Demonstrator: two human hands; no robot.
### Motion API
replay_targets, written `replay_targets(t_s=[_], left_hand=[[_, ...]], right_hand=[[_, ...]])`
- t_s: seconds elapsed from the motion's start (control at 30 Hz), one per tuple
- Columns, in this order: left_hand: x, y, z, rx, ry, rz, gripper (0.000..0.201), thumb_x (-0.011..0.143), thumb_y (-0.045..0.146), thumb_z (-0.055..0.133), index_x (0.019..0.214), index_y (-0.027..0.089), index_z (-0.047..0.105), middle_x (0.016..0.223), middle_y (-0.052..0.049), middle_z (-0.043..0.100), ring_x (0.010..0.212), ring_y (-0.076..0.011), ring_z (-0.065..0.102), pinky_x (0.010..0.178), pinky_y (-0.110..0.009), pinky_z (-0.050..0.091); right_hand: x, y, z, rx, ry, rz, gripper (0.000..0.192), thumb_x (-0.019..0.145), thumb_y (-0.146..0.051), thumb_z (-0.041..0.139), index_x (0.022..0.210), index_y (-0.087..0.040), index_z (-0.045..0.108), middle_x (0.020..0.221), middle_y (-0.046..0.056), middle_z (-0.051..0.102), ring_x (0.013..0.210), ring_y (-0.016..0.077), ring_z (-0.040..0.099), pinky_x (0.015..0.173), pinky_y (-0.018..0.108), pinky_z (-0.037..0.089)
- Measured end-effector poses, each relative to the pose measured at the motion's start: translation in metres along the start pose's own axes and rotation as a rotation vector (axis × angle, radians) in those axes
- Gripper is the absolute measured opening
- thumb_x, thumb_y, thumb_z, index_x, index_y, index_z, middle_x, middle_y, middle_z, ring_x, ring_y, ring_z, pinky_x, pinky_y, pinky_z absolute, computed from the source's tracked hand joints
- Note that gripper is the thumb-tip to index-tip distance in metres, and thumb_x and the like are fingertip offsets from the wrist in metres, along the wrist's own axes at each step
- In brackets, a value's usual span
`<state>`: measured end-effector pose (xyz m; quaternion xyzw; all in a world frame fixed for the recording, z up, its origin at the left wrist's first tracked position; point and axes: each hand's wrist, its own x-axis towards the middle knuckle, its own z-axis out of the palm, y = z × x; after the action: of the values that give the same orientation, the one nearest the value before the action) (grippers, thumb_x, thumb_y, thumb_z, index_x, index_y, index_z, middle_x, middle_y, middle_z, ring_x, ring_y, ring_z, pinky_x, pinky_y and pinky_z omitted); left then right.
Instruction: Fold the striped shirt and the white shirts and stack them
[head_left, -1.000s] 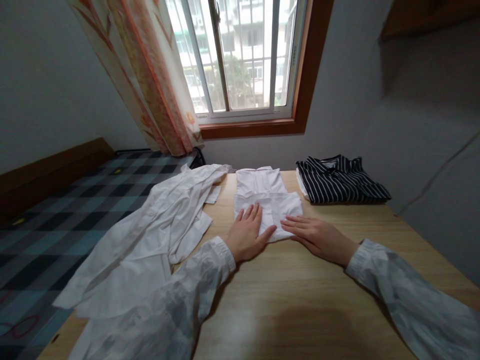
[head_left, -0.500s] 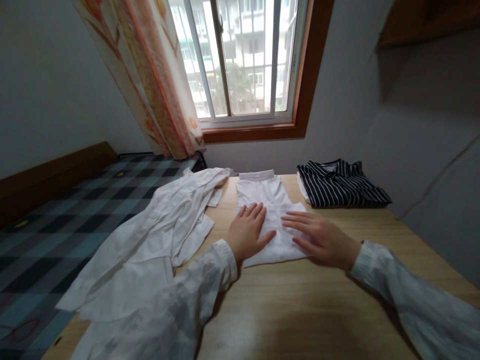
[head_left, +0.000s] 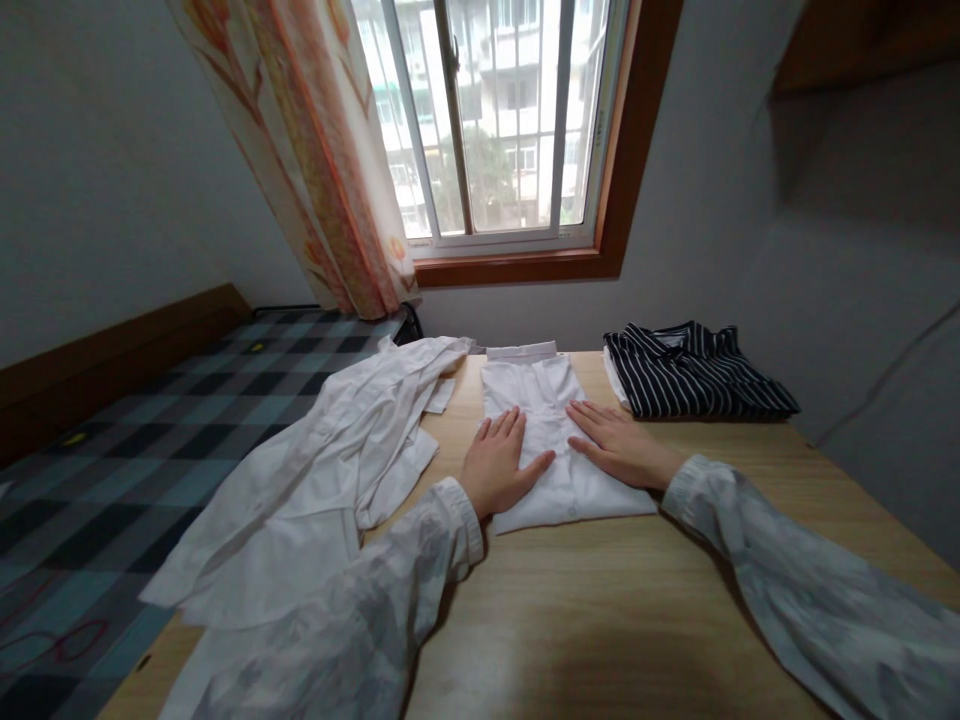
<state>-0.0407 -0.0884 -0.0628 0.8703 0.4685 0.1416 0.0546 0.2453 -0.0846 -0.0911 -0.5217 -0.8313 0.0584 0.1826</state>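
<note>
Folded white shirt [head_left: 559, 470] on table [head_left: 600, 620], left hand [head_left: 499, 468] and right hand [head_left: 619, 447] flat, seemingly pressing it

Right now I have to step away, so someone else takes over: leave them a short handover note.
Left hand: open, flat on the folded white shirt.
Right hand: open, flat on the same shirt.
Done: that shirt lies folded on the wooden table; a folded striped shirt sits at the far right.
Left: the unfolded white shirt sprawls over the table's left edge.
</note>
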Motion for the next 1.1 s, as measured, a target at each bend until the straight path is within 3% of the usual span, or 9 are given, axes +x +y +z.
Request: replay_targets(t_s=[0.13, 0.23, 0.3, 0.4, 0.53, 0.87, 1.0, 1.1], left_hand=[[0.004, -0.008, -0.003, -0.03, 0.171, -0.055, 0.059, 0.112, 0.058, 0.05, 0.154, 0.018, 0.061, 0.161, -0.017, 0.067, 0.151, -0.0324, 0.06, 0.133, -0.051, 0.041], [0.007, -0.014, -0.002, -0.019, 0.19, -0.068, 0.055, 0.111, 0.055, 0.055, 0.151, 0.017, 0.062, 0.159, -0.019, 0.067, 0.149, -0.034, 0.061, 0.132, -0.053, 0.042], [0.007, -0.016, -0.001, -0.016, 0.179, -0.058, 0.056, 0.111, 0.055, 0.055, 0.151, 0.016, 0.062, 0.161, -0.019, 0.066, 0.151, -0.0342, 0.06, 0.133, -0.052, 0.041], [0.007, -0.016, 0.001, -0.011, 0.171, -0.053, 0.057, 0.111, 0.055, 0.054, 0.152, 0.016, 0.062, 0.163, -0.019, 0.064, 0.154, -0.0339, 0.058, 0.134, -0.051, 0.041], [0.006, -0.015, 0.001, -0.001, 0.174, -0.066, 0.056, 0.111, 0.055, 0.056, 0.153, 0.018, 0.062, 0.164, -0.017, 0.064, 0.154, -0.0336, 0.058, 0.132, -0.051, 0.042], [0.004, -0.013, 0.0, -0.004, 0.164, -0.078, 0.055, 0.111, 0.053, 0.057, 0.153, 0.018, 0.061, 0.166, -0.017, 0.062, 0.154, -0.0329, 0.058, 0.132, -0.051, 0.041], [0.015, -0.019, -0.01, -0.02, 0.176, -0.12, 0.038, 0.114, 0.048, 0.053, 0.136, 0.022, 0.07, 0.147, -0.014, 0.074, 0.137, -0.0312, 0.068, 0.121, -0.047, 0.049], [0.035, -0.031, -0.016, -0.004, 0.203, -0.221, 0.029, 0.114, 0.038, 0.051, 0.127, 0.023, 0.072, 0.136, -0.014, 0.077, 0.126, -0.0301, 0.072, 0.111, -0.043, 0.052]], right_hand=[[0.041, -0.017, -0.015, 0.014, 0.172, 0.037, 0.044, 0.11, -0.044, 0.059, 0.14, -0.016, 0.074, 0.141, 0.018, 0.077, 0.133, 0.0326, 0.071, 0.119, 0.047, 0.053], [0.078, -0.036, -0.017, 0.028, 0.208, 0.164, 0.027, 0.104, -0.039, 0.068, 0.117, -0.019, 0.079, 0.114, 0.013, 0.083, 0.111, 0.0286, 0.075, 0.104, 0.038, 0.055], [0.098, -0.048, -0.01, 0.034, 0.187, 0.292, 0.033, 0.104, -0.051, 0.071, 0.107, -0.019, 0.08, 0.108, 0.013, 0.083, 0.104, 0.0287, 0.076, 0.097, 0.037, 0.055], [0.117, -0.059, 0.007, 0.03, 0.164, 0.414, 0.041, 0.1, -0.059, 0.077, 0.102, -0.019, 0.081, 0.111, 0.015, 0.084, 0.107, 0.0306, 0.077, 0.094, 0.036, 0.054], [0.123, -0.058, 0.023, 0.072, 0.16, 0.386, 0.023, 0.104, -0.039, 0.071, 0.106, -0.02, 0.084, 0.113, 0.011, 0.085, 0.11, 0.027, 0.078, 0.098, 0.034, 0.053], [0.121, -0.051, 0.026, 0.042, 0.212, 0.437, 0.02, 0.103, -0.029, 0.062, 0.103, -0.02, 0.08, 0.107, 0.011, 0.084, 0.102, 0.0283, 0.076, 0.095, 0.038, 0.053], [0.121, -0.049, 0.026, 0.072, 0.312, 0.281, 0.025, 0.097, -0.02, 0.063, 0.117, -0.018, 0.078, 0.124, 0.014, 0.08, 0.12, 0.0307, 0.071, 0.109, 0.041, 0.053], [0.121, -0.048, 0.028, 0.156, 0.279, 0.071, 0.038, 0.099, -0.015, 0.058, 0.131, -0.021, 0.078, 0.144, 0.011, 0.077, 0.138, 0.0282, 0.066, 0.124, 0.043, 0.047]])
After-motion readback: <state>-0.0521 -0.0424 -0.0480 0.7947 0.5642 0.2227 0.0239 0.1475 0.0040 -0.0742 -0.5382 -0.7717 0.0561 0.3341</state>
